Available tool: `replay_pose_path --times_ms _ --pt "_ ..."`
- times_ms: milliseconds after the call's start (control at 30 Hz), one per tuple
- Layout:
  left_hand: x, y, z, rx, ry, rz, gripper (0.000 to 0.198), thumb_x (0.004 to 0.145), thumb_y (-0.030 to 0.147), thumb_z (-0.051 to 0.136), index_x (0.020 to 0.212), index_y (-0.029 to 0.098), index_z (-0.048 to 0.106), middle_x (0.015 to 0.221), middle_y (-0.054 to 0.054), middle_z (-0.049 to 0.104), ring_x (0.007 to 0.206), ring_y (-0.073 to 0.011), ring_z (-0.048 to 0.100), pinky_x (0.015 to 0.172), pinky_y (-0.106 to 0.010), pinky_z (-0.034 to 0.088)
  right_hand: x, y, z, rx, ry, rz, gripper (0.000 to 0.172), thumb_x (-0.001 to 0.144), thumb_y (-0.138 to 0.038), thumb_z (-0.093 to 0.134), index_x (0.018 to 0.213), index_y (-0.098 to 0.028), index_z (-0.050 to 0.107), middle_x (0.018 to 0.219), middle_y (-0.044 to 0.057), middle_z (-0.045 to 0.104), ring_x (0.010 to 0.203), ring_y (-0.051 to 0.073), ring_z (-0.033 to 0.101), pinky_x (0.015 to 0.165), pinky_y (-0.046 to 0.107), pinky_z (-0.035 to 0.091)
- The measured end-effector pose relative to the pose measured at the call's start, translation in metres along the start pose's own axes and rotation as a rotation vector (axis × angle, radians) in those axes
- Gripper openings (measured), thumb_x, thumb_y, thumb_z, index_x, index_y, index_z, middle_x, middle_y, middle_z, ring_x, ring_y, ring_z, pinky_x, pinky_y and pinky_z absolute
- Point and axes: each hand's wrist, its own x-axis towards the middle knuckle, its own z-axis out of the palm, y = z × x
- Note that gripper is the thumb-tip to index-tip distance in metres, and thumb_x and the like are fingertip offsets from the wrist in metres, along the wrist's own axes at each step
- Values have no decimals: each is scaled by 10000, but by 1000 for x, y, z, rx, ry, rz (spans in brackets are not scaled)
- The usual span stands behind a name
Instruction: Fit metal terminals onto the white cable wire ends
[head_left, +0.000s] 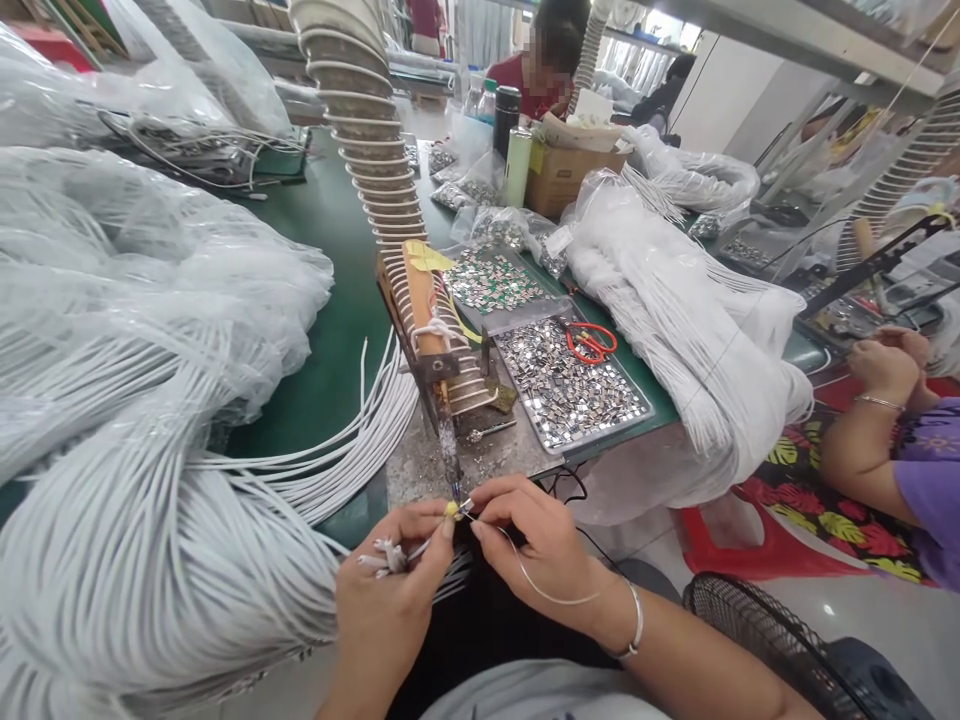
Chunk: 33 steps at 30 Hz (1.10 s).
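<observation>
My left hand (390,590) is closed on white cables (390,556), their short ends showing between its fingers. A small yellow piece (452,510) sits at its thumb and fingertip; I cannot make out what it is. My right hand (536,545) pinches a thin solder wire (529,578), which loops back towards the wrist. Between both hands' fingertips is a small shiny metal connector (466,507), partly hidden. Just above it points the tip of a soldering iron (448,445), fixed tip-down on a stand with a wooden handle (421,300).
Large bundles of white cable (150,540) lie at left, plastic-wrapped ones (652,300) at right. Trays hold metal connectors (562,385) and green-backed parts (499,280). Red-handled scissors (592,342) lie on one tray. A ribbed hose (360,110) hangs behind the iron. A co-worker's arm (862,440) is at right.
</observation>
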Motion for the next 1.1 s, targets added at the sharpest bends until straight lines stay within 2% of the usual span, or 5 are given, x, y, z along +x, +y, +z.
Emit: replay_pose_path --times_ms 200,700,933,1100 --pt "0 3 1 -58 10 -57 140 705 275 698 575 227 717 697 -26 740 723 -202 742 655 -240 586 1 1 1 14 -1 -5 94 905 -123 597 844 -192 616 911 86 704 907 168 689 763 252 576" --pt "2 6 -2 -52 16 9 132 748 234 716 619 236 686 779 -7 741 740 -178 720 645 -224 561 15 -9 -2 18 40 -17 101 910 -130 594 833 -184 630 882 83 688 852 169 679 751 269 579" --pt "1 12 1 -87 74 40 142 760 199 686 625 244 682 784 -2 745 735 -174 709 677 -244 546 14 -8 -2 35 22 -16 86 901 -116 603 863 -188 630 916 83 683 870 165 677 774 274 583" --pt "4 -1 -5 1 -68 44 119 752 213 695 638 234 717 770 -28 758 749 -212 735 656 -267 577 10 -5 0 16 15 1 91 913 -140 592 849 -196 625 911 80 691 851 164 680 733 265 587"
